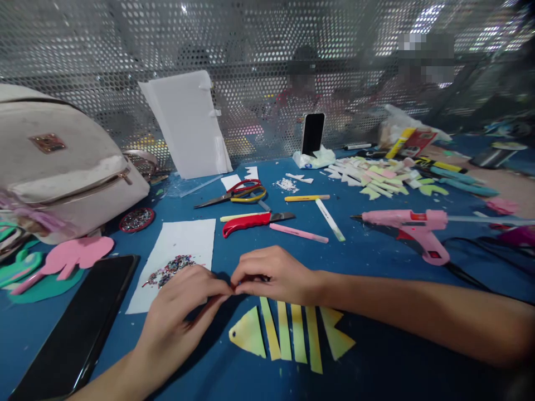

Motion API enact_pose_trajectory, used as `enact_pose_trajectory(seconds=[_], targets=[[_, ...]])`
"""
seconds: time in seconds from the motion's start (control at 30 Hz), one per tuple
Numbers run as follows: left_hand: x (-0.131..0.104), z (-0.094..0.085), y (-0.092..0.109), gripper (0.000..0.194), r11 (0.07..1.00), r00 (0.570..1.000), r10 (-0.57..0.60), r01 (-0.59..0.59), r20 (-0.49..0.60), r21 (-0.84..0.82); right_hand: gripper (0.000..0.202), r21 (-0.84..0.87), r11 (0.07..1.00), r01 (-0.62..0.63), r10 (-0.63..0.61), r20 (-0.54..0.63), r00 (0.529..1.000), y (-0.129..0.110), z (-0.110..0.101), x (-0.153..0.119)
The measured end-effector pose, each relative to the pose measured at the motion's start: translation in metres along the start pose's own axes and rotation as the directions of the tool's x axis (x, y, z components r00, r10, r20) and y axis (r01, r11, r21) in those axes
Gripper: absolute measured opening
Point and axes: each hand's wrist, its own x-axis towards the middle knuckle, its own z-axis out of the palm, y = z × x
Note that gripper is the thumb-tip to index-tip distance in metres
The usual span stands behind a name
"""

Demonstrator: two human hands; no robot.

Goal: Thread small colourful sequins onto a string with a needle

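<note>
6 fish pieces point(298, 334) form a crosswise row on the table point(251, 387), rightward and bodyward of the left hand point(184, 306) and nearer right hand point(280, 275), fingers pinched narrow, any held item indiscernible.

Left of the left hand point(190, 303), a large black phone point(77, 328) lies flat and tilted. Beyond it, farther left, a pale backpack point(69, 167) with a metal badge point(48, 143) stands near a pink cutout point(81, 253). Well beyond the right hand point(278, 275), a smaller phone point(313, 133) leans upright on a soft pack point(314, 158), before a perforated metal screen point(251, 89). Far to that hand's right is a metallic cylinder point(495, 155).
</note>
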Motion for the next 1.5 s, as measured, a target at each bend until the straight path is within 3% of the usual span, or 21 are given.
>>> enact_pose_trajectory(seconds=[0.1, 0.17, 0.3, 0.4, 0.57, 0.7, 1.03, 1.5], targets=[[0.007, -0.017, -0.016, 0.012, 0.996, 0.999, 0.022, -0.024, 0.024, 0.084, 0.01, 0.009, 0.997, -0.071, 0.071, -0.012, 0.997, -0.002, 0.0, 0.0], [0.013, -0.035, -0.038, 0.019, 0.982, 0.991, -0.126, 0.12, 0.039, 0.147, 0.01, 0.025, 0.992, -0.127, 0.127, -0.024, 0.992, -0.004, 0.0, 0.001], [0.017, -0.065, -0.091, 0.032, 0.893, 0.868, -0.447, 0.419, 0.215, 0.164, 0.009, 0.051, 0.985, -0.166, 0.169, -0.044, 0.985, -0.007, -0.001, 0.003], [0.011, -0.07, -0.113, 0.033, 0.879, 0.847, -0.475, 0.448, 0.238, 0.162, 0.01, 0.05, 0.986, -0.162, 0.163, -0.022, 0.986, -0.006, -0.001, 0.003], [0.004, -0.061, -0.114, 0.03, 0.899, 0.849, -0.437, 0.419, 0.299, 0.126, 0.011, 0.049, 0.986, -0.158, 0.159, -0.012, 0.987, -0.005, -0.001, 0.002], [0.003, -0.057, -0.115, 0.031, 0.906, 0.86, -0.423, 0.408, 0.286, 0.113, 0.01, 0.06, 0.988, -0.145, 0.145, -0.004, 0.989, -0.005, 0.0, 0.002], [0.002, -0.063, -0.115, 0.028, 0.905, 0.874, -0.422, 0.391, 0.241, 0.167, 0.011, 0.038, 0.988, -0.147, 0.147, 0.023, 0.989, -0.004, 0.0, 0.001], [0.005, -0.068, -0.118, 0.024, 0.962, 0.897, -0.272, 0.245, 0.348, 0.119, 0.011, 0.045, 0.991, -0.129, 0.127, 0.041, 0.991, -0.003, 0.0, 0.0]])
